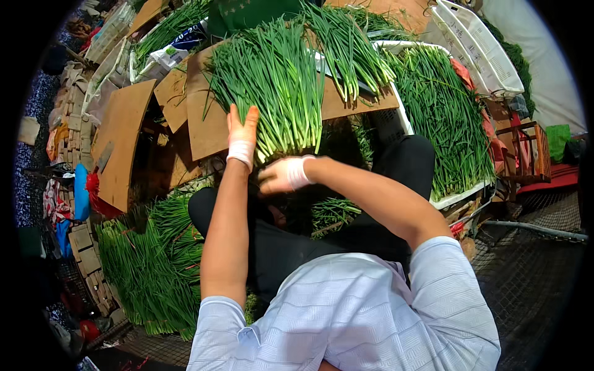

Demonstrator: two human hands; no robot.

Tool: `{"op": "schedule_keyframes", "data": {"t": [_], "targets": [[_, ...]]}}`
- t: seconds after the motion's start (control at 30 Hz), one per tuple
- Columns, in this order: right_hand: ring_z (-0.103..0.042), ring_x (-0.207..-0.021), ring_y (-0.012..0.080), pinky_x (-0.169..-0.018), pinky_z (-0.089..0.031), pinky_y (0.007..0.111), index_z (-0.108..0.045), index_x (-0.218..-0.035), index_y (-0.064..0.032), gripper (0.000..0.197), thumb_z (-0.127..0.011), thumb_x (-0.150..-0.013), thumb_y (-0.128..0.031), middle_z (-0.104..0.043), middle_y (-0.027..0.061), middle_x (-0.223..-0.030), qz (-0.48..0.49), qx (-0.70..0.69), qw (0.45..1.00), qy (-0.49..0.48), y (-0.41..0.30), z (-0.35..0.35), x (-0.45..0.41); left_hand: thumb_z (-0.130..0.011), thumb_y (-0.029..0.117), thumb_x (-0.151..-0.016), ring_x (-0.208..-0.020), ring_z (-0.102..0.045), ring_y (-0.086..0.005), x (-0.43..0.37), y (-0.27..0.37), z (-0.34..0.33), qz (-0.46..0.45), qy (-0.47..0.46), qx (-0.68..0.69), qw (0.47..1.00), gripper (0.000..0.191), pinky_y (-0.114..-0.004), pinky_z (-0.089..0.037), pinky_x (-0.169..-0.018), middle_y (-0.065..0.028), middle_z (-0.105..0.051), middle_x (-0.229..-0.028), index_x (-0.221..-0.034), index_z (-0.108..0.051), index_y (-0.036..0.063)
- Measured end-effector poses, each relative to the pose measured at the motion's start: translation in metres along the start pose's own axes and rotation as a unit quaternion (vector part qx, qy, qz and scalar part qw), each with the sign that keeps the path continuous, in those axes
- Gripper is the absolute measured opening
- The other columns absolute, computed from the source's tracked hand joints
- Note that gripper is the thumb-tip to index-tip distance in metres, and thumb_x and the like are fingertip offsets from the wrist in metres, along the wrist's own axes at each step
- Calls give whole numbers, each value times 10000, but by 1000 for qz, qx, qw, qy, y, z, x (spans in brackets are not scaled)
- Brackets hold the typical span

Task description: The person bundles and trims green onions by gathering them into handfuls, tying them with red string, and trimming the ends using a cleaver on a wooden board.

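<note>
A large bundle of garlic chives (278, 88) lies on a brown board (202, 116) in front of me, its pale stem ends towards me. My left hand (242, 132), in an orange and white glove, rests upright against the left side of the stems, thumb and fingers pointing away from me. My right hand (284, 176), gloved too and slightly blurred, is just below the cut ends, palm side hidden; whether it touches them I cannot tell. A smaller bunch of chives (348, 55) lies on the board to the right, over a dark flat object partly hidden beneath it.
At the right stands a white crate (436, 46) full of chives, with white crates (492, 51) behind it. Tied chive bundles (148, 273) lie at the lower left. A leaning brown board (121, 139), a blue object (81, 192) and a wooden stool (526, 150) are around me.
</note>
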State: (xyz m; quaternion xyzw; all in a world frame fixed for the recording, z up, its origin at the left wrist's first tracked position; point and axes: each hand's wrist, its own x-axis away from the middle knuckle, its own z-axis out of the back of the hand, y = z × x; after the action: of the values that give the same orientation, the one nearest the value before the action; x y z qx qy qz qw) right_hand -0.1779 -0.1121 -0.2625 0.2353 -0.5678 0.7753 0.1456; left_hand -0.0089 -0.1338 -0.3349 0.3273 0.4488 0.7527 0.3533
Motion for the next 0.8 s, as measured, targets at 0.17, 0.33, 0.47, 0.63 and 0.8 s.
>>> {"op": "schedule_keyframes", "data": {"t": [0.17,0.33,0.47,0.63,0.8], "targets": [[-731,-980,263,-911,-560,351,-596,-1429,-108,522,-584,-990,-388,-767,119,-1100,82,-79,984,134,38,-31,46,-614,705,-930,-1571,-238,-332,15,-3,9,-15,33,51,998,1043,-437,-244,-1254,-162,-184,-1727,-1668,-179,110],[-623,-1265,327,-1064,-482,399,-549,-1467,-82,583,-513,-1034,-470,-632,207,-1398,-18,-173,731,659,95,54,62,-600,690,-951,-1402,-473,-318,-5,-15,48,85,57,176,979,981,-450,-392,-1139,-155,-394,-1637,-1646,-261,86],[-468,-1434,402,-1176,-379,466,-335,-1600,-57,844,-491,-980,-609,-463,260,-1564,-172,-164,743,625,83,99,8,-514,809,-916,-1403,-474,-323,-36,-5,23,131,16,135,982,1071,-473,-371,-1155,-162,-430,-1614,-1623,-299,34],[-556,-1324,414,-1098,-457,500,-363,-1574,-54,829,-579,-924,-520,-531,260,-1469,-144,-83,770,616,60,94,-53,-496,855,-882,-1482,-400,-382,-31,11,-32,113,50,-57,991,1179,-487,-372,-1183,-293,-362,-1618,-1625,-230,-21],[-509,-1378,424,-1120,-441,503,-343,-1561,-29,887,-626,-893,-541,-505,292,-1481,-131,-117,820,545,69,105,-32,-502,833,-901,-1396,-495,-356,-35,21,-18,170,-30,10,985,1110,-495,-436,-1127,-213,-404,-1615,-1642,-244,49]]}}
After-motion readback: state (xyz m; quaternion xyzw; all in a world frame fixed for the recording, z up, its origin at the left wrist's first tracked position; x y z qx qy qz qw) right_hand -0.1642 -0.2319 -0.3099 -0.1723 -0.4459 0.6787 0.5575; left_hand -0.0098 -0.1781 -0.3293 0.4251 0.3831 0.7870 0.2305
